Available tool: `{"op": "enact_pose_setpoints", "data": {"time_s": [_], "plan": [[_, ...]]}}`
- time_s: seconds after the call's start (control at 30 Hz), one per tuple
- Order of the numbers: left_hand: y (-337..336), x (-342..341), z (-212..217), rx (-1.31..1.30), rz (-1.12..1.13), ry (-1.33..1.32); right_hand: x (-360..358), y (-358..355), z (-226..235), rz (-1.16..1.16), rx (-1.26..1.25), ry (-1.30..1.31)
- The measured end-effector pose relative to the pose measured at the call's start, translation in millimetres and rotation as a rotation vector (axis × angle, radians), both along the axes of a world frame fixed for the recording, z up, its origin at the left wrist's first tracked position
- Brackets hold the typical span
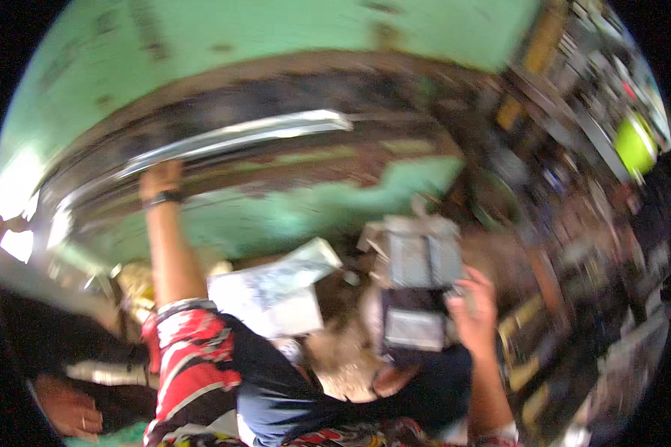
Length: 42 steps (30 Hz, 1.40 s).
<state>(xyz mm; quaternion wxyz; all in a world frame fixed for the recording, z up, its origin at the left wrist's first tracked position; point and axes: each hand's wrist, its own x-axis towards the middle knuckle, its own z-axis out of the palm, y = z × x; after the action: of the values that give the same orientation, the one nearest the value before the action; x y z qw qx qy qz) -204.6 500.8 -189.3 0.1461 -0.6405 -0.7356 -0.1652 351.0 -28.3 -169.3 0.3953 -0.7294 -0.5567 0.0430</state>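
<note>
Left hand (162,177) reaches forward to the near edge of a long shiny metal strip (276,130), looks to be touching it; finger spread blurred, can't tell if it grips. Dark band (162,198) on that wrist, red, white and black sleeve (194,354) behind. Right hand (473,302) at the right side of a grey-topped box (425,257), fingers bent, spacing narrow; can't tell whether it holds the box or just rests against it. Box has a dark lower part with a pale panel (416,329), sits right of centre, near the person's knees. Metal strip lies lengthwise along the dark brown counter (399,97), its left end blurred. Green worn panel (306,201) on the near side of the strip, larger green surface (313,26) on the far side. White sheets (268,298) between the forearms, left of the box. Blurred clutter (566,223) down the right, lime-green object (635,145) up there. Another person's hand (71,406), lower left, well apart.
</note>
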Motion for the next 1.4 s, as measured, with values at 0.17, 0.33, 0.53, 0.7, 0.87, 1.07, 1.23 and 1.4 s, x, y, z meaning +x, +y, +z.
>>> {"op": "enact_pose_setpoints", "data": {"time_s": [0.17,0.33,0.53,0.7,0.87,1.07,1.23,1.4], "plan": [[-35,59,40,0.177,0.072,-1.380,123,14,-58,0.012,-0.280,0.232],[-47,65,20,0.604,-0.106,-2.397,66,34,-4,0.024,-0.397,0.558],[-45,66,13,0.492,-0.235,-2.407,98,23,-55,-0.086,-0.272,0.613],[-27,45,3,0.548,-0.177,-2.373,101,26,-62,-0.115,-0.315,0.594],[-7,23,-13,0.480,-0.156,-2.120,94,27,-62,-0.095,-0.275,0.655],[3,42,-24,0.398,-0.115,-2.135,91,20,-51,-0.123,-0.234,0.662],[-11,35,-7,0.457,-0.107,-2.283,67,27,-21,-0.091,-0.265,0.607],[-42,63,29,0.587,-0.087,-2.353,80,29,-35,-0.064,-0.289,0.745]]}}
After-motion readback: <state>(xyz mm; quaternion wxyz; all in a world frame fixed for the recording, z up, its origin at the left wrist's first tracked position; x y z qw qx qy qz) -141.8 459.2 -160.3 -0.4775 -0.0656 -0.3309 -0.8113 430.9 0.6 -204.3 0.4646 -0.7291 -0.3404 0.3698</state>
